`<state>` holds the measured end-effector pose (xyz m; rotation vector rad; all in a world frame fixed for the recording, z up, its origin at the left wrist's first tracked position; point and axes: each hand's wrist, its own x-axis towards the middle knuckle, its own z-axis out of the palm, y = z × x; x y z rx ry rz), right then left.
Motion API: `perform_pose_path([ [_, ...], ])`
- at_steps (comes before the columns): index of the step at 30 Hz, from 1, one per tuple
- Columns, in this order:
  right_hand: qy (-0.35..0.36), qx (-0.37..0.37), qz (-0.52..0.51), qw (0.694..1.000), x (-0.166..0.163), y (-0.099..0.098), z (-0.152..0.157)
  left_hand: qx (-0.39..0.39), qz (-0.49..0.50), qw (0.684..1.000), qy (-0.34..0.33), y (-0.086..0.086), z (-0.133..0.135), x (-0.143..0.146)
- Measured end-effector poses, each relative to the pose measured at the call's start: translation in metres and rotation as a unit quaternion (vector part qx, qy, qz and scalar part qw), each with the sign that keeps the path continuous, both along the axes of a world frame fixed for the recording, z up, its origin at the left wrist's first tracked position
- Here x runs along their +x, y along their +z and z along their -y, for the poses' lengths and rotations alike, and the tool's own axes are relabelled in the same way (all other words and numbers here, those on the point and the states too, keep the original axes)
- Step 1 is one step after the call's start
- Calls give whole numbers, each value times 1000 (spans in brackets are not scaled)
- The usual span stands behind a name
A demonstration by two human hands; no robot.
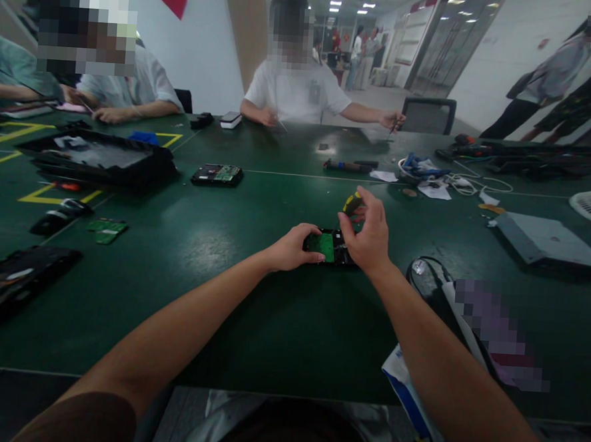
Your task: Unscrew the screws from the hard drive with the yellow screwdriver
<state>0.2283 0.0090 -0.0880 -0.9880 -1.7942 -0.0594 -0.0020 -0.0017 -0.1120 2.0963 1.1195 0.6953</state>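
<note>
A small black device with a green circuit board (324,246) lies on the green table in front of me. My left hand (296,246) grips its left end, with the thumb along the near edge and fingers at the far edge. Above the right part of the device, my right hand (367,231) is closed on a screwdriver with a yellow and black handle (351,203). The screwdriver's handle tilts up, and its tip is hidden behind my fingers. Part of the device's right end is covered by my right hand.
Another opened device (217,174) sits farther back. On the left are a black tray (99,156), a loose circuit board (107,230) and a black casing (16,280). A grey box (549,240) and cables stand right. People sit across the table (219,330).
</note>
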Motion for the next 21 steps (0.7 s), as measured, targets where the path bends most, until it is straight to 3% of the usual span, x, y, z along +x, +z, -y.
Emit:
perform_pose_path([
  [21,-7,2,-6,1000,-1,-1,-1,2,-8,1000,0,3,2,0],
])
